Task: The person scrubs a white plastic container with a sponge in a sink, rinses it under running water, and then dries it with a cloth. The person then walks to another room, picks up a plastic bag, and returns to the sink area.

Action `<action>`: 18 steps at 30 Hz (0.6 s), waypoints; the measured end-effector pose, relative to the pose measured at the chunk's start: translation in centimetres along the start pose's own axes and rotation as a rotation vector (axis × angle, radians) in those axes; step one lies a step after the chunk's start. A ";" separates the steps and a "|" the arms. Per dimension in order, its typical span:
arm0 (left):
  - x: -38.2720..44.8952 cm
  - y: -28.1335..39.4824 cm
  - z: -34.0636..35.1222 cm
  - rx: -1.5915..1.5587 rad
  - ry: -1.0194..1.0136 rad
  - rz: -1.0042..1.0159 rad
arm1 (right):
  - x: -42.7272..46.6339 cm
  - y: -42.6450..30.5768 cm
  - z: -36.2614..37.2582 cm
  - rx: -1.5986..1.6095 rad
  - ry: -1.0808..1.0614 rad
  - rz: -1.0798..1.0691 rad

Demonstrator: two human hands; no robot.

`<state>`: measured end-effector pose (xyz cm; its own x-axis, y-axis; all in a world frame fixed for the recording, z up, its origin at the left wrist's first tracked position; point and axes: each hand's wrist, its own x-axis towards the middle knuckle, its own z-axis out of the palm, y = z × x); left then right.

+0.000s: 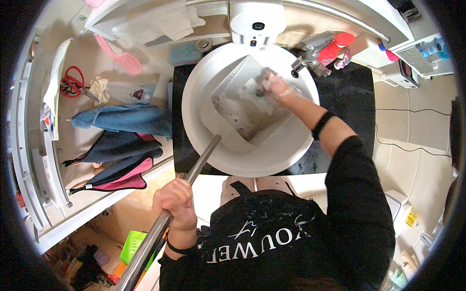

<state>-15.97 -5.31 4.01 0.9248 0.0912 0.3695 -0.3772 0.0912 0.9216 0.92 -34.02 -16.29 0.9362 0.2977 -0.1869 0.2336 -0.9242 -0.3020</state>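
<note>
My left hand is wrapped around a long metal pole, whose upper end reaches over the rim of a round white washbasin. Inside the basin lies a tilted, wet grey plastic pan, possibly a dustpan head. Suds and dark specks cover part of it, and a label with print is stuck on its surface. How the pole joins the pan is unclear. My right hand is at the pan's upper right side, blurred and wet. Whether it holds anything between the fingers cannot be made out.
The basin stands on a black countertop. A metal tap and red bottle are at right, with a white water heater behind. On the left wall hang a pink hairbrush, red-handled scissors and a blue towel.
</note>
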 end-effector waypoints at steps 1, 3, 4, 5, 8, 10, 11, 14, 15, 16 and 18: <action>0.1 0.0 -0.1 0.021 -0.005 0.001 | -1.2 -0.2 -0.1 0.053 -0.121 0.118; 0.3 0.0 -0.1 0.004 -0.020 -0.004 | -2.6 -0.1 -0.3 -0.065 -0.160 0.099; 0.4 -0.1 -0.1 0.032 -0.012 0.003 | -3.0 -0.1 -0.3 -0.159 -0.211 0.095; 0.5 -0.1 0.0 0.034 -0.003 0.003 | -2.6 0.0 -0.5 -0.213 -0.074 -0.005; 0.6 -0.1 0.3 0.032 0.003 -0.004 | -0.1 -0.8 -0.4 -0.356 0.154 -0.148; 0.6 0.0 0.3 0.037 0.005 -0.008 | 2.5 -2.5 -0.1 -0.248 0.102 -0.023; 0.5 0.0 0.4 0.040 0.006 -0.009 | 3.5 -3.6 0.2 -0.219 0.135 -0.028; 0.3 0.0 0.3 0.048 0.007 -0.021 | 5.4 -7.6 1.9 -0.171 -0.017 -0.071; 0.3 0.0 0.2 0.051 0.010 -0.026 | 5.8 -8.7 2.5 -0.277 -0.151 -0.129; 0.2 -0.1 0.1 0.050 -0.004 -0.012 | 5.4 -9.4 3.2 -0.243 -0.175 -0.155; 0.2 -0.2 0.0 0.026 -0.032 0.005 | 4.0 -10.6 4.7 -0.151 -0.145 -0.237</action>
<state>-15.72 -5.30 3.87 0.9240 0.0602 0.3777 -0.3812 0.0647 0.9222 0.94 -21.95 -18.28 0.8063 0.5302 -0.2624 0.4876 -0.8468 -0.2128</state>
